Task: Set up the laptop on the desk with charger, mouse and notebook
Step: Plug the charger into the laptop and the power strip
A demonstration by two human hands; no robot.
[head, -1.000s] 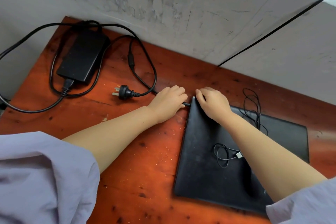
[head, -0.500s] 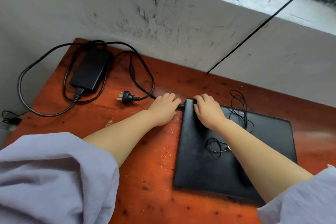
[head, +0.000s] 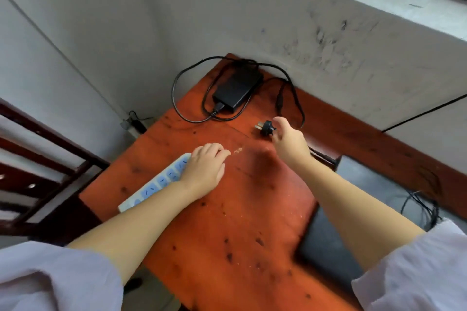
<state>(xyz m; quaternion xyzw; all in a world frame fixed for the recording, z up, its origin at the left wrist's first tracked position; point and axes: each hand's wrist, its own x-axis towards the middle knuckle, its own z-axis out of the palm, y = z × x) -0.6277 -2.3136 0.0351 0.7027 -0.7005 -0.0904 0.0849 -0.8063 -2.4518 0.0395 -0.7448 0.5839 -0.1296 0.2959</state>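
A black charger brick lies at the desk's far corner with its cable looped around it. Its wall plug rests on the red wooden desk. My right hand is at the plug, with thumb and fingers spread on either side of its rear. My left hand is curled over the far end of a white power strip with blue sockets at the desk's left edge. The closed black laptop lies to the right, partly hidden by my right forearm. A thin black mouse cable lies on it; the mouse is hidden.
Grey walls meet behind the desk's far corner. A dark wooden frame stands left of the desk. A small outlet with a cable sits low on the wall beyond the left edge.
The view has swung left. Both hands have left the laptop's corner: the left went to the power strip, which has come into view, and the right reached to the plug.
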